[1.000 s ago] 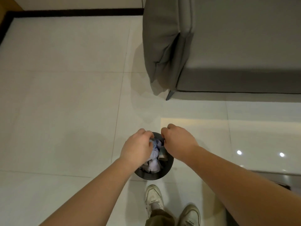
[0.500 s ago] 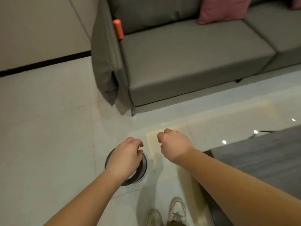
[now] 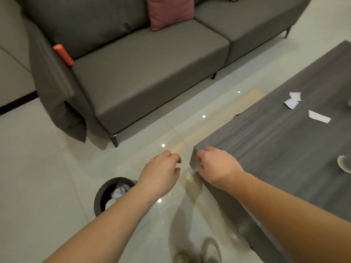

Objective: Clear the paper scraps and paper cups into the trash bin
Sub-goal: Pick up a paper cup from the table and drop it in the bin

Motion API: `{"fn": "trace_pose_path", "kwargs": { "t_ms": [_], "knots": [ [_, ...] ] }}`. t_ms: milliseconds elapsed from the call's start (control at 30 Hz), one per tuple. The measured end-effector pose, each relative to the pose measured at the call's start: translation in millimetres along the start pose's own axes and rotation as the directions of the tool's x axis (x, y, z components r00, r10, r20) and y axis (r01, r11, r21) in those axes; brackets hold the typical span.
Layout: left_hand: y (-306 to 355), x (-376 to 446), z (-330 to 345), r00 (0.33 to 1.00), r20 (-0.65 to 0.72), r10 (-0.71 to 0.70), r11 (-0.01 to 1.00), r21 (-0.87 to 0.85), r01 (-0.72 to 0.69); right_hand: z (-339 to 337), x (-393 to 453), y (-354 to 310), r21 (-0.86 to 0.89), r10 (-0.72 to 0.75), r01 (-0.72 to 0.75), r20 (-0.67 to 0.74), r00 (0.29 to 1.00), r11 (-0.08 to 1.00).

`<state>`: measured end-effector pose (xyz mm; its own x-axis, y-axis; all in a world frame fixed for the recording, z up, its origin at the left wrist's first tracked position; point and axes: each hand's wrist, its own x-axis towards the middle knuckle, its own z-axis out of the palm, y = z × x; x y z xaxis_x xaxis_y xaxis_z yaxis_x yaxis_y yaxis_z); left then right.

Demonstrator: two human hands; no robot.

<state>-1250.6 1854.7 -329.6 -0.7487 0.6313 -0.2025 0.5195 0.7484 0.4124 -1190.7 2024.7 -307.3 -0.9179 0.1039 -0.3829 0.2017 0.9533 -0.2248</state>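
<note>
Compared with the views taken a second and half a second ago, both hands are noted to have been withdrawn from the mouth of the trash bin [image 3: 103, 194], over which they were then held, and the view has been turned from the bin toward the coffee table [image 3: 284, 149]. The bin now stands on the tiled floor at the lower left, partly hidden behind the left forearm; crumpled paper [image 3: 120, 191] is seen inside it. From this it is judged that one load has been deposited and that the next collection is being started. The left hand [image 3: 158, 174] is held above the floor between bin and table, its fingers loosely curled, neither spread nor clenched, and nothing is seen to be held or touched by it. The right hand [image 3: 216, 167] is held at the near corner of the table, fingers likewise loosely curled and empty; whether the corner is actually touched cannot be told. Paper scraps [image 3: 293, 100] are recorded on the far part of the tabletop, well apart from both hands, with a further long scrap [image 3: 319, 117] near them. A rounded rim [image 3: 344, 164] is cut off at the right edge of the table; whether it is a paper cup cannot be confirmed. The task is judged partly done, with the tabletop items outstanding.
</note>
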Motion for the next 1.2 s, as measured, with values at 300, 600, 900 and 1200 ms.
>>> {"fn": "trace_pose_path", "kwargs": {
  "t_ms": [300,600,900,1200],
  "knots": [
    [110.6,24.7,33.3,0.972,0.124,0.198,0.979,0.032,-0.203,-9.3,-80.8,88.4,0.072,0.221,-0.220,-0.013,0.975,0.973],
    [218.5,33.2,59.6,0.926,0.179,0.331,0.927,0.124,-0.355,-11.8,-153.9,185.1,0.121,0.303,-0.295,-0.053,0.951,0.948],
    [337.6,30.6,93.0,0.915,0.189,0.356,0.908,0.164,-0.387,-15.7,-234.2,285.7,0.163,0.312,-0.295,-0.092,0.946,0.942],
    [462.3,38.2,142.4,0.906,0.202,0.371,0.896,0.177,-0.406,-23.3,-304.2,390.8,0.156,0.304,-0.283,-0.135,0.943,0.946]
  ]
}}
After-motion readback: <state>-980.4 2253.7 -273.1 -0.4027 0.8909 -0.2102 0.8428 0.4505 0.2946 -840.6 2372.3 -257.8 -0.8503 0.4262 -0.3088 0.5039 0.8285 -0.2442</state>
